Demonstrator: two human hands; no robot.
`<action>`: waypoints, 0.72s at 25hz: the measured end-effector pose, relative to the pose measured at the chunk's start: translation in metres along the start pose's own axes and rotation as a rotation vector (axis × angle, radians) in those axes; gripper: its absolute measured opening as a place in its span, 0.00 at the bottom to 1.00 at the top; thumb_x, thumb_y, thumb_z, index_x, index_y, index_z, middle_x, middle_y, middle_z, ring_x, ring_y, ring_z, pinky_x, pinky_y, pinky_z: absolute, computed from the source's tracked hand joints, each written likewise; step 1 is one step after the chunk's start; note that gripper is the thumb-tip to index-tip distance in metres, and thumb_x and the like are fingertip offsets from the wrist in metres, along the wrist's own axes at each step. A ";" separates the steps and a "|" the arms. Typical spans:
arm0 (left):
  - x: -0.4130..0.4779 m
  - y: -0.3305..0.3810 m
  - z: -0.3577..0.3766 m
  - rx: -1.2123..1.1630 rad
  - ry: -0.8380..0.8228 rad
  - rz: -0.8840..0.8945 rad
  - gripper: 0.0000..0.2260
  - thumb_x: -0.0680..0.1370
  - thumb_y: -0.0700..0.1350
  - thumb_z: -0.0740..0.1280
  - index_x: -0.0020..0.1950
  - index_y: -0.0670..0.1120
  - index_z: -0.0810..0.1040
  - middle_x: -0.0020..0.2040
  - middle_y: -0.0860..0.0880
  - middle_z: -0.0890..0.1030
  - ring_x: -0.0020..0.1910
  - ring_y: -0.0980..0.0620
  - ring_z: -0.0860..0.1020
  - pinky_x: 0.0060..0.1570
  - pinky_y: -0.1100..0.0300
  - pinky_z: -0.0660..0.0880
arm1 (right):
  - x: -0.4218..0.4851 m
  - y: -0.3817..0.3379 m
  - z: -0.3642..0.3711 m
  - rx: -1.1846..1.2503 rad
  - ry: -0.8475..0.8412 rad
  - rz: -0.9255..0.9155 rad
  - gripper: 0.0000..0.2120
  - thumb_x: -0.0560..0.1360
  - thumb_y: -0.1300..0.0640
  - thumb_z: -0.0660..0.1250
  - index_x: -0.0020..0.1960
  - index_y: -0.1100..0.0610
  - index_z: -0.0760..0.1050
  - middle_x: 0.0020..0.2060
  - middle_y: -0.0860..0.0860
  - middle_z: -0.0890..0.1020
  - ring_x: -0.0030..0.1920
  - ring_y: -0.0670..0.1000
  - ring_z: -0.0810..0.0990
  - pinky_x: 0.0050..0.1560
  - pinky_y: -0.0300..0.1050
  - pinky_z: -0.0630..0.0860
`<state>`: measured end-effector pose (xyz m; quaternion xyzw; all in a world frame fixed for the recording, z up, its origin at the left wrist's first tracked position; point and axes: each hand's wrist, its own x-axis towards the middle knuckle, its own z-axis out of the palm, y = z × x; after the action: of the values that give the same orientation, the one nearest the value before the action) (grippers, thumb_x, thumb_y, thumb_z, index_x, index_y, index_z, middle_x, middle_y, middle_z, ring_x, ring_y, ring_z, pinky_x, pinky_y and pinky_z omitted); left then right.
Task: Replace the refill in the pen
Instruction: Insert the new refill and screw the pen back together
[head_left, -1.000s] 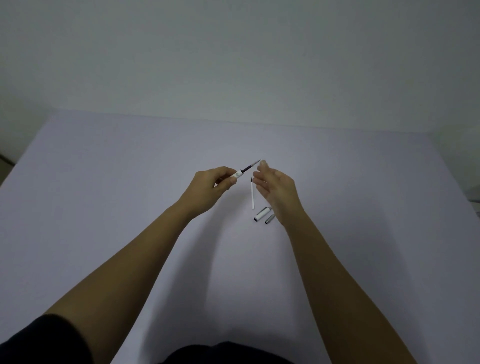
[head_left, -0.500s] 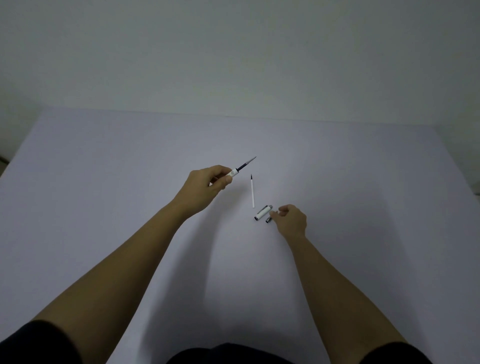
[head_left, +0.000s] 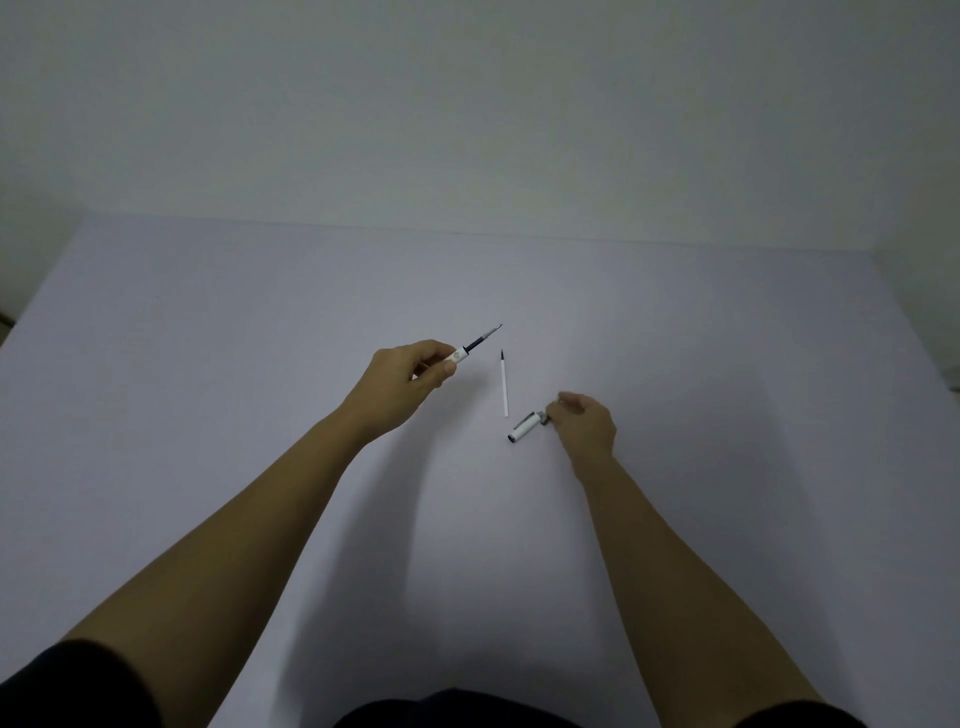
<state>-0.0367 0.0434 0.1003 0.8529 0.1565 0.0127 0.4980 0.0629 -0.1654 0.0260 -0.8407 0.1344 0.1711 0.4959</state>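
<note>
My left hand grips the white pen barrel above the table, and a dark refill sticks out of it, pointing up and to the right. A loose white refill with a dark tip lies on the table just right of that hand. Nearer to me lies a white pen cap. My right hand is down at the table beside the cap, its fingertips pinched on a small grey pen piece. The fingertips are slightly blurred.
The work surface is a pale lilac table that ends at a plain wall behind. Its right edge has a dim object just beyond it. Both forearms reach in from the bottom of the view.
My right hand left the refill tip and dropped to the table beside the cap, then closed on the small grey piece. My left hand stayed nearly still with the barrel.
</note>
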 end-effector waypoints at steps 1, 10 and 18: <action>0.000 0.001 0.000 0.009 -0.003 0.006 0.07 0.78 0.48 0.63 0.53 0.51 0.79 0.41 0.56 0.80 0.37 0.63 0.76 0.40 0.65 0.72 | -0.001 -0.010 -0.002 0.177 -0.036 0.008 0.16 0.69 0.63 0.69 0.56 0.62 0.77 0.43 0.56 0.83 0.45 0.50 0.80 0.50 0.39 0.74; -0.005 0.007 0.001 0.110 -0.022 0.052 0.08 0.79 0.48 0.62 0.54 0.51 0.79 0.40 0.57 0.78 0.40 0.60 0.75 0.37 0.67 0.67 | -0.017 -0.064 -0.005 0.776 -0.251 -0.108 0.07 0.72 0.62 0.70 0.48 0.55 0.75 0.41 0.51 0.83 0.41 0.43 0.84 0.41 0.32 0.78; -0.007 0.008 0.000 0.170 -0.032 0.071 0.08 0.79 0.47 0.62 0.54 0.49 0.79 0.42 0.52 0.80 0.40 0.58 0.75 0.37 0.67 0.68 | -0.027 -0.069 -0.003 0.783 -0.302 -0.158 0.08 0.72 0.61 0.70 0.49 0.54 0.75 0.44 0.52 0.83 0.43 0.44 0.85 0.42 0.32 0.78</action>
<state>-0.0411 0.0382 0.1079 0.8972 0.1187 0.0036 0.4255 0.0657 -0.1339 0.0927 -0.5621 0.0502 0.1897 0.8035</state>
